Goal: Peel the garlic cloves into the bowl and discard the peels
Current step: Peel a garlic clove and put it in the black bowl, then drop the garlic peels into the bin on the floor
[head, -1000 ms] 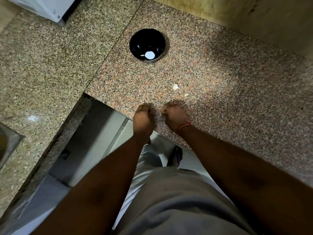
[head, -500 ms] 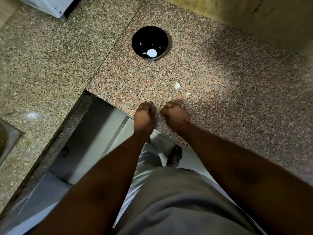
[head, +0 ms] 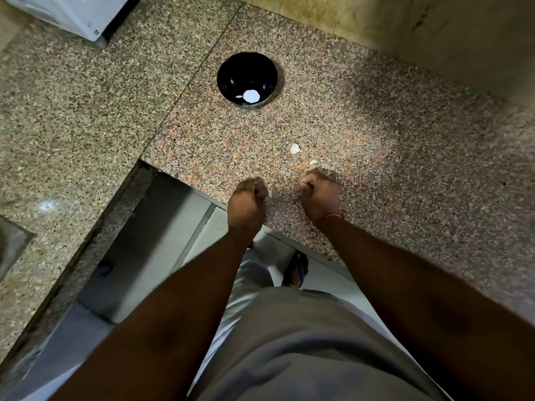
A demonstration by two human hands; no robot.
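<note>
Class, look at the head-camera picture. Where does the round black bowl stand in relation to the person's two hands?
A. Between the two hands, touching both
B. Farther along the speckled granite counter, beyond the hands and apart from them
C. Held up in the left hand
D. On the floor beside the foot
B: the round black bowl stands on the speckled granite counter well beyond the left hand and the right hand, touching neither.

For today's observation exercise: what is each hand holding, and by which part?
It cannot be told. Both the left hand and right hand are curled with their backs to the camera, hiding anything inside.
</note>
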